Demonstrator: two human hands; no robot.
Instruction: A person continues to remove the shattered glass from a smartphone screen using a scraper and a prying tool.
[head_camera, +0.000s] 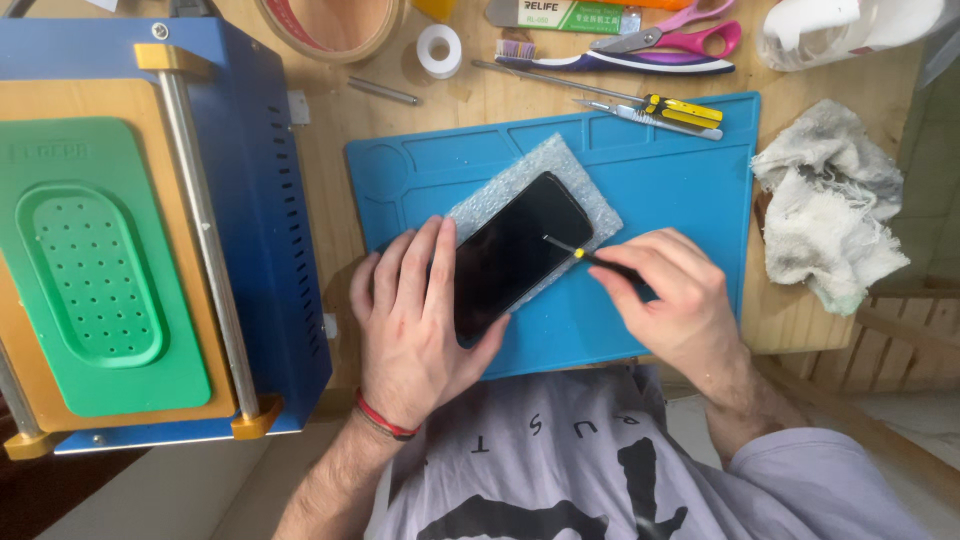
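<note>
Head view: left hand (418, 325) fingers flat on phone (515, 252), right hand (672, 300) fingers pinching screwdriver (590, 257).

A small repair workbench, most likely for phones. Wooden tabletop (520, 100) covered centre frame by a blue silicone work mat (660, 190) with moulded compartments. Filling the left of the frame, a blue machine (270, 200) with a green perforated pad (90, 270). Along the top edge, tape rolls (439, 50), a toothbrush (610, 62), pink scissors (680, 35) and a yellow-handled knife (680, 112). At right, a crumpled rag (830, 210).
</note>
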